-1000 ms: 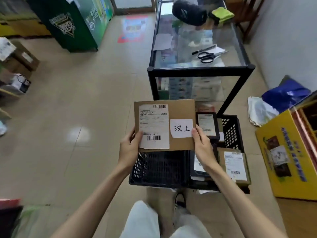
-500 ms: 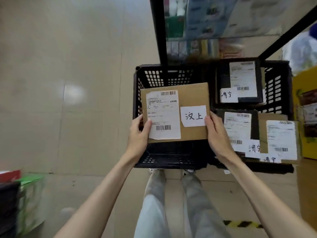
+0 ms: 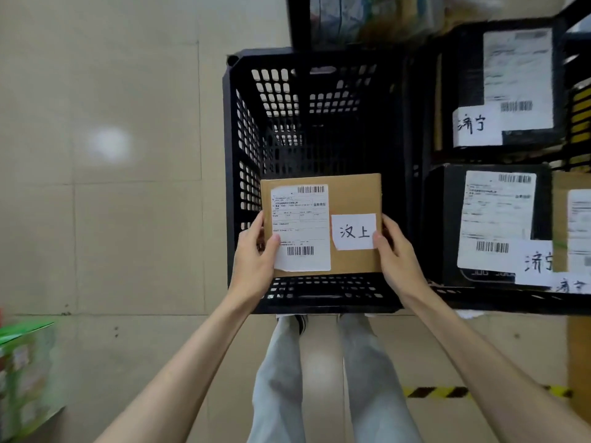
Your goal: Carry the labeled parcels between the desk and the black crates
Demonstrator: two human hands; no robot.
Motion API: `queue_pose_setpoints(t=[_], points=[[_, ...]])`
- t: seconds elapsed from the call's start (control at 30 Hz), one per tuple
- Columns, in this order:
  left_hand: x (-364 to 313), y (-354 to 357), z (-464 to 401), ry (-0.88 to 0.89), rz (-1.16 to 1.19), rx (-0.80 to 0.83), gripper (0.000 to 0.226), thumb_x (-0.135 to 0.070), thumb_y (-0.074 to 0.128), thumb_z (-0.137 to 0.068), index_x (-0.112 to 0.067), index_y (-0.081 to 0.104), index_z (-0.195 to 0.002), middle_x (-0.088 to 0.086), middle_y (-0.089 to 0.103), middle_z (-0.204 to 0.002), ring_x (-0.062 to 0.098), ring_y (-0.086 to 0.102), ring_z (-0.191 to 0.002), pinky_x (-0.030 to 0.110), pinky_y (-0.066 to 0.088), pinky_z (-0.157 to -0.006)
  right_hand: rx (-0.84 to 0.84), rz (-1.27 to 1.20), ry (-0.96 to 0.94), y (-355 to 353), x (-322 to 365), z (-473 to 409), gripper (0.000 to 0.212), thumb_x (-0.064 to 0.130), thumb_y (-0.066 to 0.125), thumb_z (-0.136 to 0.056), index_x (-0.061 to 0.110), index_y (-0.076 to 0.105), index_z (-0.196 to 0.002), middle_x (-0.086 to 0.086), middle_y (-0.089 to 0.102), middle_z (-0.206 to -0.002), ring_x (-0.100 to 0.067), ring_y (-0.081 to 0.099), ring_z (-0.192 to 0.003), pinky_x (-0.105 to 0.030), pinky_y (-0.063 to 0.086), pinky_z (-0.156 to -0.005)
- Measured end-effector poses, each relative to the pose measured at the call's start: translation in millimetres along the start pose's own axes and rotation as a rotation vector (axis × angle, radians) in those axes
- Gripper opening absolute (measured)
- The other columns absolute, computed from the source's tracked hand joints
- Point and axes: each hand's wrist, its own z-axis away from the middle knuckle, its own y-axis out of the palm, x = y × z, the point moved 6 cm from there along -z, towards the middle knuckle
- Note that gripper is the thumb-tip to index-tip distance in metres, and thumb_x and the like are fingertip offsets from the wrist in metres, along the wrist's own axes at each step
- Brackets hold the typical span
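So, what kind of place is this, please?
Probably a parcel sorting point. Both hands hold a cardboard parcel with a shipping label over an empty black crate; the next crate holds black parcels tagged with handwritten destination slips.

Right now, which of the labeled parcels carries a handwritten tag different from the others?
The brown parcel held over the left crate: its tag reads 汶上, while the black parcels beside it read 济宁.

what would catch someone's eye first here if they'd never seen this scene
First, the brown cardboard parcel at centre, with a printed shipping label and a white handwritten tag, gripped at its sides by the left hand and right hand. It hangs over the open black crate on the floor. To the right, a second crate already holds black parcels bearing similar white labels.
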Motion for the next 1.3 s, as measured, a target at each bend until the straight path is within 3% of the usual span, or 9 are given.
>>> queue_pose_setpoints(t=[0.13, 0.27, 0.4, 0.57, 0.7, 0.77, 1.03, 1.17, 1.3], points=[[32, 17, -8, -0.035, 0.021, 0.043, 0.036, -0.022, 0.047, -0.107, -0.050, 0.050, -0.129, -0.019, 0.059, -0.117, -0.002, 0.058, -0.113, 0.013, 0.049, -0.089, -0.014, 0.029, 0.021, 7, -26, -12, 0.041, 0.026, 0.040, -0.108, 0.034, 0.042, -0.148, 0.005, 0.046, -0.136, -0.011, 0.048, -0.125, -0.033, 0.042, -0.107], [58, 28, -18, -0.128, 0.021, 0.077, 0.027, -0.033, 0.044, -0.105, -0.052, 0.054, -0.121, -0.020, 0.065, -0.125, 0.002, 0.064, -0.114, 0.039, 0.054, -0.099, 0.023, -0.019, 0.120, 22, -43, -24, 0.036, 0.043, 0.036, -0.106, 0.038, 0.050, -0.139, 0.007, 0.054, -0.129, 0.000, 0.053, -0.114, -0.018, 0.040, -0.086], [75, 30, -31, -0.179, 0.020, 0.063, 0.030, -0.025, 0.042, -0.108, -0.038, 0.052, -0.133, -0.023, 0.063, -0.120, 0.000, 0.062, -0.112, 0.015, 0.049, -0.082, 0.051, -0.012, 0.185, 41, -56, -35, 0.030, 0.051, 0.029, -0.106, 0.044, 0.056, -0.117, 0.013, 0.063, -0.116, 0.001, 0.056, -0.107, -0.020, 0.041, -0.080], [101, 33, -44, -0.221, -0.023, 0.087, 0.032, -0.028, 0.042, -0.107, -0.032, 0.049, -0.138, -0.020, 0.065, -0.124, 0.008, 0.063, -0.116, 0.042, 0.051, -0.105, 0.062, -0.002, 0.232, 58, -76, -44, 0.042, 0.055, 0.025, -0.105, 0.036, 0.056, -0.126, 0.016, 0.064, -0.110, 0.002, 0.057, -0.098, -0.021, 0.043, -0.079], [111, 33, -52, -0.221, -0.060, 0.091, 0.034, -0.026, 0.040, -0.108, -0.030, 0.045, -0.142, -0.026, 0.060, -0.114, -0.002, 0.062, -0.104, 0.010, 0.048, -0.081, 0.071, 0.066, 0.250, 71, -93, -58, 0.054, 0.063, 0.022, -0.101, 0.031, 0.050, -0.134, 0.007, 0.060, -0.123, -0.011, 0.055, -0.113, -0.034, 0.041, -0.096], [108, 37, -55, -0.231, -0.071, 0.109, 0.037, -0.021, 0.038, -0.109, -0.030, 0.042, -0.145, -0.021, 0.057, -0.116, 0.004, 0.060, -0.105, 0.009, 0.040, -0.073, 0.082, 0.099, 0.254, 74, -96, -63, 0.055, 0.062, 0.020, -0.102, 0.027, 0.046, -0.136, 0.007, 0.057, -0.122, -0.013, 0.053, -0.113, -0.034, 0.039, -0.093], [118, 46, -73, -0.253, -0.066, 0.148, 0.043, -0.021, 0.038, -0.109, -0.025, 0.033, -0.151, -0.006, 0.059, -0.138, 0.014, 0.058, -0.114, 0.031, 0.043, -0.095, 0.125, 0.173, 0.276, 82, -113, -83, 0.061, 0.061, 0.017, -0.103, 0.020, 0.035, -0.145, 0.002, 0.055, -0.128, -0.015, 0.050, -0.110, -0.033, 0.036, -0.091], [106, 46, -64, -0.159, -0.160, 0.147, 0.039, -0.012, 0.041, -0.106, -0.020, 0.040, -0.144, -0.009, 0.057, -0.130, 0.008, 0.053, -0.112, 0.009, 0.040, -0.083, 0.127, 0.279, 0.261, 76, -108, -82, 0.061, 0.056, 0.020, -0.105, 0.018, 0.035, -0.150, -0.003, 0.050, -0.141, -0.018, 0.047, -0.120, -0.033, 0.034, -0.096], [82, 45, -44, 0.136, -0.479, 0.184, 0.047, -0.011, 0.042, -0.104, -0.015, 0.038, -0.151, 0.001, 0.044, -0.153, 0.016, 0.041, -0.139, 0.032, 0.032, -0.120, 0.074, 0.671, -0.025, 65, -81, -63, 0.044, 0.039, 0.032, -0.106, 0.015, 0.043, -0.142, -0.008, 0.044, -0.146, -0.025, 0.047, -0.127, -0.041, 0.043, -0.104]])
